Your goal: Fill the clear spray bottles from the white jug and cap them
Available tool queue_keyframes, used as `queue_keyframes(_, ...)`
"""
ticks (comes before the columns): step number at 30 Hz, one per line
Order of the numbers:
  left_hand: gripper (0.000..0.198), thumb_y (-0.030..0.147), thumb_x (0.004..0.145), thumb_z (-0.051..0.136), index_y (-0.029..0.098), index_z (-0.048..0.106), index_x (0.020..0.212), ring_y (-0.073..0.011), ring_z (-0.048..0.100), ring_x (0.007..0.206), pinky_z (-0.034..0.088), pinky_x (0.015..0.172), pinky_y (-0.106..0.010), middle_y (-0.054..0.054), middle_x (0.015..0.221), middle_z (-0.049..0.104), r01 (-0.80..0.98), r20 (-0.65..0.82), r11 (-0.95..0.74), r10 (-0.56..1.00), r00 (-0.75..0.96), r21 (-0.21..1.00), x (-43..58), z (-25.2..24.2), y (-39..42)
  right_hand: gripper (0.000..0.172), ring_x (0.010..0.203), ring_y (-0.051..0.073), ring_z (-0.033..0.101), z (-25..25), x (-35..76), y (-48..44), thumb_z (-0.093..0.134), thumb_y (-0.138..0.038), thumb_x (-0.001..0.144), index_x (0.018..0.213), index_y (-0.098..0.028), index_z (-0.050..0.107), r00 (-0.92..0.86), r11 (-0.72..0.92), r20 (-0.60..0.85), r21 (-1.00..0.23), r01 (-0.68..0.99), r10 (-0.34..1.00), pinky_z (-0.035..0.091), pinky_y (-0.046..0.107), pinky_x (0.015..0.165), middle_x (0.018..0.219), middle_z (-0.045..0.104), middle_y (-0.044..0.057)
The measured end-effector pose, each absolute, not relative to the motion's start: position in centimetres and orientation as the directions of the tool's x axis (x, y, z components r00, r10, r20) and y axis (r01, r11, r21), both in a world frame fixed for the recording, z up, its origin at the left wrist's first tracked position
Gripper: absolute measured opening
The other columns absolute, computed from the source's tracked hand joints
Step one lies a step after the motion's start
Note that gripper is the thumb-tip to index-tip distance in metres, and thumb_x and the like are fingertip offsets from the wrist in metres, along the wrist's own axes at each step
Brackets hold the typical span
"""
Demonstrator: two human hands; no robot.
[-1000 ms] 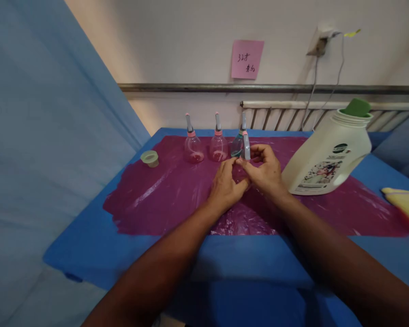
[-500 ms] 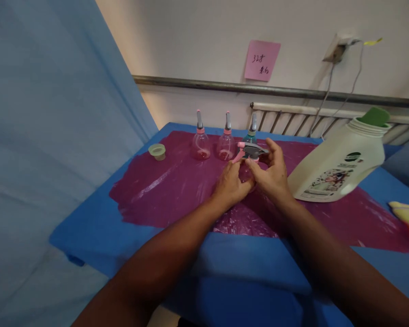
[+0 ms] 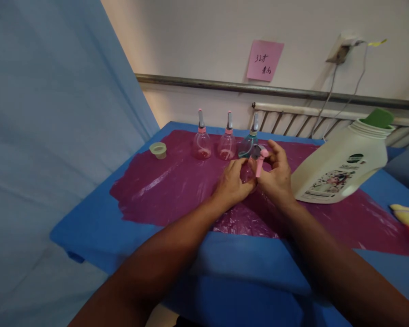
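My left hand (image 3: 234,182) is closed around the clear body of a spray bottle (image 3: 247,173), which stands low over the purple sheet. On its neck sits a grey and pink trigger sprayer (image 3: 260,156), its pink trigger pointing toward me. The fingers of my right hand (image 3: 276,175) grip this sprayer near the collar; some fingertips are hidden behind it. Just behind stand two clear spray bottles with pink collars, one at the left (image 3: 202,147) and one in the middle (image 3: 226,147), with a little reddish liquid. Beside them is a teal spray bottle (image 3: 247,144).
A large white jug (image 3: 341,168) with a green piece in its mouth stands right of my hands. A small translucent cup (image 3: 158,150) is at the left. Purple plastic sheet (image 3: 163,190) covers part of the blue table (image 3: 88,218). A yellow cloth (image 3: 407,218) lies far right.
The trigger sprayer has turned on the bottle: its pink nozzle and trigger pointed left before and now face toward me. My left hand keeps its hold on the bottle.
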State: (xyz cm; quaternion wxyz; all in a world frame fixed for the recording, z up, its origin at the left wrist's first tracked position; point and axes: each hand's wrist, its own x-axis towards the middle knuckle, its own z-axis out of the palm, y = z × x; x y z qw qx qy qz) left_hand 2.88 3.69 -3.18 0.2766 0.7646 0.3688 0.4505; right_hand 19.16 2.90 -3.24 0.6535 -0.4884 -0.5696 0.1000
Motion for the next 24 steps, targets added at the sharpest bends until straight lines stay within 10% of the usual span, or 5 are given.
queue_keyframes(9,0.061,0.029,0.093,0.092,0.025,0.065,0.148,-0.0363,0.073,0.141,0.059,0.123,-0.058,-0.015,0.148,0.074,0.325,0.496,-0.586,0.806,0.323,0.742,3.0,-3.4,3.7,0.082,0.129,0.032,0.082,-3.1,19.2,2.3,0.083,-0.042,0.098,0.171,-0.031,0.049,0.259,0.526,0.606,-0.789,0.318,0.752,0.065,0.062,0.118,0.155,0.075,0.017)
queue_keyframes(17,0.058,0.028,0.094,0.09,0.025,0.065,0.147,-0.035,0.072,0.143,0.058,0.125,-0.056,-0.014,0.148,0.073,0.325,0.492,-0.585,0.807,0.328,0.743,3.0,-3.4,3.6,0.053,0.106,0.025,0.083,-1.7,18.7,1.8,0.089,-0.049,0.094,0.138,-0.026,0.071,0.371,0.526,0.646,-0.761,0.379,0.668,0.068,0.051,0.105,0.125,0.085,0.009)
queue_keyframes(24,0.065,0.039,0.096,0.093,0.027,0.063,0.153,-0.0355,0.069,0.148,0.056,0.129,-0.058,-0.013,0.153,0.071,0.342,0.448,-0.549,0.83,0.333,0.763,3.1,-3.7,3.4,0.037,0.102,0.028,0.081,4.9,19.6,-1.1,0.09,-0.054,0.094,0.114,-0.025,0.079,0.498,0.658,0.797,-0.581,0.479,0.342,0.07,0.06,0.104,0.109,0.081,0.006)
